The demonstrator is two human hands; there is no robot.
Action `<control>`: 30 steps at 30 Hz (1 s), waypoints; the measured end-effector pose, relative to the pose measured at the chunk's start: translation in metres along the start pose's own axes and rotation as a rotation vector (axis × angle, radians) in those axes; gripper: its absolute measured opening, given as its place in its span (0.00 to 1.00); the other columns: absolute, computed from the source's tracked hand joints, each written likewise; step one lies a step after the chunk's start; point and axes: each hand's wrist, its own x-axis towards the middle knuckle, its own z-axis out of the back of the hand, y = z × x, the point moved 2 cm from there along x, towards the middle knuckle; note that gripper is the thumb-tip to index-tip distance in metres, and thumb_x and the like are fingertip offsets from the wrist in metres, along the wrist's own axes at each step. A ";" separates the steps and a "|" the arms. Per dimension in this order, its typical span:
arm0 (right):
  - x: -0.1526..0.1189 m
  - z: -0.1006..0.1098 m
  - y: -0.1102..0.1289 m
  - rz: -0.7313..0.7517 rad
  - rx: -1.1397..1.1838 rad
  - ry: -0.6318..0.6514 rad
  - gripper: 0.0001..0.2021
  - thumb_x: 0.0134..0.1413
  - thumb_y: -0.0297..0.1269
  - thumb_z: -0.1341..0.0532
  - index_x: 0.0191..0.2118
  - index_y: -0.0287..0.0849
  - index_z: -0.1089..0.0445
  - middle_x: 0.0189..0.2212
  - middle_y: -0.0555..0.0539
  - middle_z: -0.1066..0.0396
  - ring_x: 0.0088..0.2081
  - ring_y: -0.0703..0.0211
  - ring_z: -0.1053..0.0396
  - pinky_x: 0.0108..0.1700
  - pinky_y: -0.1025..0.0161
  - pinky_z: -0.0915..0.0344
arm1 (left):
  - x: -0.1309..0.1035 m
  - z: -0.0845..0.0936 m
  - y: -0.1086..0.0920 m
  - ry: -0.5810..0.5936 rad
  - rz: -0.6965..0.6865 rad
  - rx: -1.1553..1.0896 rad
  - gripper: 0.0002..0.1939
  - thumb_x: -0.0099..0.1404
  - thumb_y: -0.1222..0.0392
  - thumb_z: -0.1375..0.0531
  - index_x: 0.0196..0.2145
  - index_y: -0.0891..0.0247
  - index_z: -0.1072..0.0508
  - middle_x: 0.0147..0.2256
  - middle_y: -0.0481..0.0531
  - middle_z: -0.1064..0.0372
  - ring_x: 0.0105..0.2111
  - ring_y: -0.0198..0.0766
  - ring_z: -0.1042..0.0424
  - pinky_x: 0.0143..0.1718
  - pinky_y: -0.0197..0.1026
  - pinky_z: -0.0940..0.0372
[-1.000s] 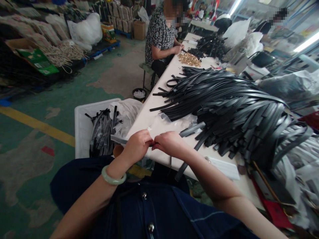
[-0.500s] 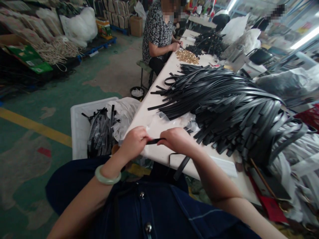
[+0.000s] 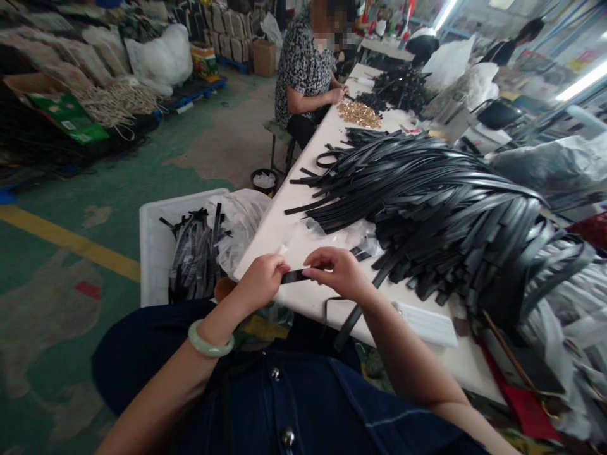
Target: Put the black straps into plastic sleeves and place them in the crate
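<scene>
A short black strap (image 3: 294, 276) is stretched between my two hands above the near corner of the white table (image 3: 270, 237). My left hand (image 3: 262, 280) pinches its left end, with the fingers closed. At the other end, the thumb and fingers of my right hand (image 3: 337, 272) close on the strap. Just beyond and to the right lies a large heap of long black straps (image 3: 427, 202). Crumpled clear plastic (image 3: 344, 234) rests behind my hands. Below my right hand, a loose strap (image 3: 348, 327) hangs over the table's front edge.
Left of the table stands a white crate (image 3: 154, 253) holding wrapped black straps and plastic. A co-worker in a patterned shirt (image 3: 303, 69) sits farther along the table by a pile of gold-coloured pieces (image 3: 359, 115). A small black bin (image 3: 263, 181) stands on the floor.
My right hand's fingers have lifted and shifted their grip on the strap, showing more of its flat side. The whole view has moved slightly.
</scene>
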 end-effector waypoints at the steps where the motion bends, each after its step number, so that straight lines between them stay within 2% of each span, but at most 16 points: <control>1: -0.002 -0.009 -0.004 -0.007 0.181 -0.071 0.18 0.55 0.49 0.39 0.44 0.42 0.29 0.34 0.46 0.26 0.35 0.59 0.29 0.37 0.65 0.36 | 0.000 -0.001 -0.001 -0.041 0.012 -0.007 0.13 0.63 0.65 0.48 0.22 0.63 0.34 0.22 0.48 0.35 0.27 0.37 0.34 0.30 0.38 0.43; 4: -0.003 -0.050 -0.010 -0.045 0.528 -0.181 0.26 0.58 0.54 0.45 0.59 0.48 0.39 0.50 0.44 0.31 0.50 0.56 0.33 0.48 0.60 0.35 | 0.002 -0.005 -0.009 -0.161 0.023 -0.037 0.12 0.64 0.64 0.49 0.23 0.63 0.34 0.25 0.51 0.33 0.30 0.38 0.33 0.32 0.39 0.41; 6: 0.001 -0.074 -0.008 -0.115 0.609 -0.240 0.28 0.61 0.57 0.51 0.60 0.47 0.40 0.47 0.43 0.29 0.48 0.56 0.32 0.47 0.59 0.33 | 0.003 -0.009 -0.015 -0.191 0.056 -0.066 0.12 0.63 0.64 0.49 0.22 0.63 0.37 0.25 0.51 0.34 0.29 0.38 0.33 0.32 0.39 0.40; 8: 0.008 -0.078 0.001 -0.145 0.627 -0.334 0.28 0.61 0.59 0.55 0.52 0.43 0.33 0.39 0.43 0.26 0.39 0.55 0.28 0.39 0.58 0.30 | 0.002 -0.009 -0.016 -0.096 0.103 -0.190 0.11 0.64 0.62 0.49 0.23 0.63 0.36 0.22 0.50 0.35 0.25 0.36 0.34 0.29 0.38 0.40; 11: 0.017 -0.030 0.019 -0.066 0.625 -0.449 0.27 0.60 0.61 0.56 0.28 0.44 0.35 0.21 0.48 0.33 0.24 0.59 0.33 0.31 0.59 0.32 | -0.012 0.009 -0.002 0.363 0.124 -0.451 0.10 0.63 0.56 0.44 0.30 0.65 0.33 0.22 0.47 0.34 0.22 0.34 0.33 0.25 0.36 0.39; 13: 0.018 0.026 0.030 0.019 0.640 -0.502 0.28 0.59 0.64 0.57 0.20 0.46 0.48 0.11 0.56 0.50 0.16 0.64 0.43 0.28 0.62 0.34 | -0.031 0.033 0.019 0.663 0.164 -0.497 0.13 0.60 0.51 0.41 0.32 0.65 0.31 0.22 0.46 0.33 0.21 0.34 0.33 0.24 0.35 0.39; 14: 0.016 0.054 0.036 0.122 0.615 -0.499 0.28 0.58 0.63 0.54 0.19 0.45 0.52 0.11 0.58 0.56 0.13 0.67 0.51 0.25 0.64 0.37 | -0.041 0.047 0.030 0.737 0.207 -0.474 0.14 0.60 0.49 0.41 0.33 0.65 0.30 0.21 0.46 0.34 0.20 0.33 0.34 0.22 0.34 0.39; 15: 0.013 0.078 0.042 0.238 0.598 -0.535 0.28 0.58 0.62 0.53 0.19 0.45 0.54 0.11 0.59 0.61 0.12 0.68 0.57 0.21 0.67 0.42 | -0.049 0.061 0.041 0.755 0.253 -0.430 0.16 0.60 0.47 0.42 0.32 0.65 0.30 0.20 0.45 0.35 0.18 0.33 0.36 0.21 0.34 0.41; 17: 0.004 0.107 0.053 0.418 0.522 -0.627 0.28 0.60 0.60 0.54 0.18 0.45 0.52 0.10 0.59 0.61 0.11 0.69 0.61 0.17 0.68 0.51 | -0.061 0.083 0.057 0.640 0.304 -0.251 0.17 0.62 0.46 0.44 0.29 0.64 0.29 0.18 0.45 0.37 0.17 0.32 0.38 0.19 0.33 0.44; 19: -0.002 0.102 0.065 0.475 0.274 -0.681 0.26 0.64 0.54 0.54 0.18 0.45 0.45 0.10 0.56 0.52 0.12 0.67 0.53 0.18 0.67 0.50 | -0.063 0.094 0.059 0.387 0.283 0.007 0.18 0.64 0.48 0.46 0.26 0.63 0.29 0.20 0.47 0.34 0.20 0.34 0.36 0.22 0.34 0.44; 20: -0.002 0.086 0.071 0.463 0.094 -0.626 0.23 0.64 0.49 0.52 0.20 0.45 0.39 0.13 0.54 0.44 0.15 0.66 0.46 0.20 0.66 0.46 | -0.062 0.095 0.054 0.263 0.251 0.129 0.18 0.65 0.49 0.47 0.25 0.63 0.29 0.22 0.48 0.32 0.23 0.35 0.33 0.25 0.35 0.43; 22: 0.005 0.036 0.081 0.396 -0.265 -0.342 0.12 0.62 0.39 0.47 0.33 0.42 0.29 0.28 0.47 0.28 0.26 0.61 0.33 0.29 0.64 0.39 | -0.058 0.089 0.039 0.105 0.175 0.283 0.17 0.66 0.53 0.49 0.27 0.63 0.27 0.26 0.51 0.28 0.28 0.38 0.30 0.29 0.36 0.41; 24: 0.016 -0.017 0.083 0.335 -0.468 0.031 0.15 0.58 0.34 0.44 0.50 0.41 0.31 0.47 0.41 0.29 0.37 0.57 0.29 0.38 0.62 0.37 | -0.055 0.075 0.023 0.102 0.101 0.331 0.15 0.67 0.57 0.50 0.30 0.63 0.26 0.29 0.53 0.27 0.31 0.39 0.29 0.32 0.36 0.40; 25: 0.021 -0.038 0.082 0.306 -0.508 0.173 0.18 0.58 0.33 0.45 0.54 0.40 0.34 0.51 0.40 0.31 0.40 0.56 0.29 0.40 0.63 0.37 | -0.055 0.069 0.017 0.119 0.073 0.358 0.15 0.66 0.59 0.50 0.31 0.64 0.26 0.30 0.53 0.26 0.31 0.39 0.28 0.32 0.37 0.39; 27: 0.031 -0.064 0.075 0.222 -0.541 0.358 0.15 0.60 0.36 0.46 0.51 0.38 0.32 0.45 0.40 0.27 0.38 0.57 0.29 0.37 0.64 0.39 | -0.059 0.063 0.012 0.151 0.038 0.442 0.13 0.66 0.61 0.50 0.34 0.65 0.26 0.32 0.55 0.26 0.33 0.41 0.27 0.33 0.37 0.39; 30: 0.037 -0.064 0.063 0.113 -0.595 0.441 0.14 0.61 0.42 0.45 0.35 0.38 0.27 0.28 0.44 0.26 0.29 0.59 0.31 0.28 0.66 0.47 | -0.072 0.067 0.023 0.200 0.080 0.521 0.12 0.67 0.61 0.50 0.36 0.63 0.27 0.33 0.55 0.26 0.33 0.42 0.27 0.32 0.38 0.39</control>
